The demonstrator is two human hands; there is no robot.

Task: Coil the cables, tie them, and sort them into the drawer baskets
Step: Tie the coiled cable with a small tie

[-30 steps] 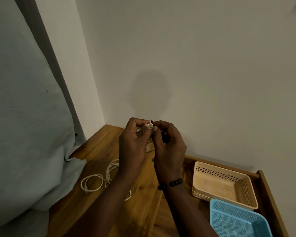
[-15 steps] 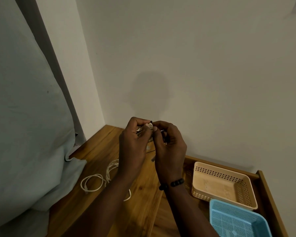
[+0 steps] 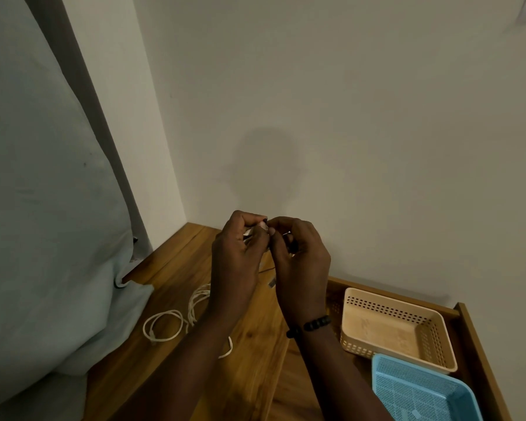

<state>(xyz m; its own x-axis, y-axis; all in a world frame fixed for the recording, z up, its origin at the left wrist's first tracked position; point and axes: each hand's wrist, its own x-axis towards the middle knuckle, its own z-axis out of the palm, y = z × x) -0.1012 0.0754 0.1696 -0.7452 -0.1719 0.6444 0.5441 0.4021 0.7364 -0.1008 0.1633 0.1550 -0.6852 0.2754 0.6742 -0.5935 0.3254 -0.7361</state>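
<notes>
My left hand [image 3: 237, 253] and my right hand [image 3: 298, 262] are raised together above the wooden top, fingertips pinched on a small bundle of cable [image 3: 260, 230] with a thin dark tie; most of it is hidden by my fingers. A thin dark strand [image 3: 266, 270] hangs below the hands. Loose white cables [image 3: 164, 325] lie looped on the wooden top [image 3: 170, 268] at the left, partly under my left forearm. A beige perforated basket [image 3: 431, 335] and a blue perforated basket [image 3: 456, 390] sit in the open drawer [image 3: 474, 335] at the right.
A pale cloth-covered shape [image 3: 43, 238] presses onto the wooden top from the left. White walls meet in a corner behind the hands. A small grey piece [image 3: 272, 282] lies on the wood beneath my right hand.
</notes>
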